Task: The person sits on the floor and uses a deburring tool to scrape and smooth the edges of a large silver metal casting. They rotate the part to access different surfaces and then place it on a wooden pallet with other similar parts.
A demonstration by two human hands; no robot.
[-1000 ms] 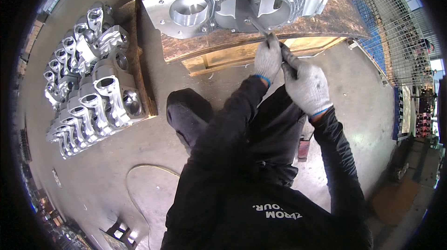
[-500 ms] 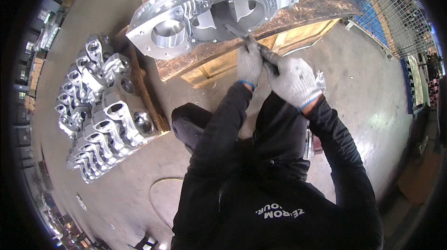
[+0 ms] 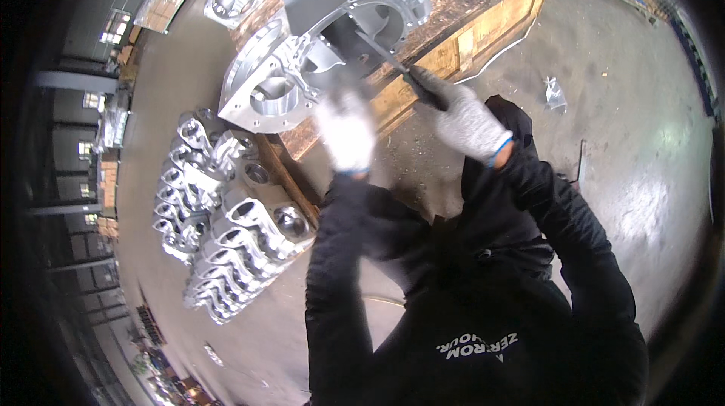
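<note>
1. The thin dark tool [image 3: 381, 55] slants from the right hand [image 3: 461, 120] up-left into the casting [image 3: 317, 36].
2. Right hand grips its handle; left hand [image 3: 346, 130] is blurred, grip unclear.
3. The grey, machined casting lies on the wooden tabletop [image 3: 491, 6].

Two gloved hands [image 3: 347, 130], one tool [image 3: 393, 62], one large casting [image 3: 302, 51]

Large machined aluminium housing [image 3: 317, 36] on low wooden crate [image 3: 483, 21]. Left of crate: cluster of smaller cast aluminium parts [image 3: 226, 217] on floor. Nearer than housing: left hand [image 3: 347, 130], right hand [image 3: 461, 119] gripping slim dark-handled tool [image 3: 393, 62], tip inside housing.
</note>
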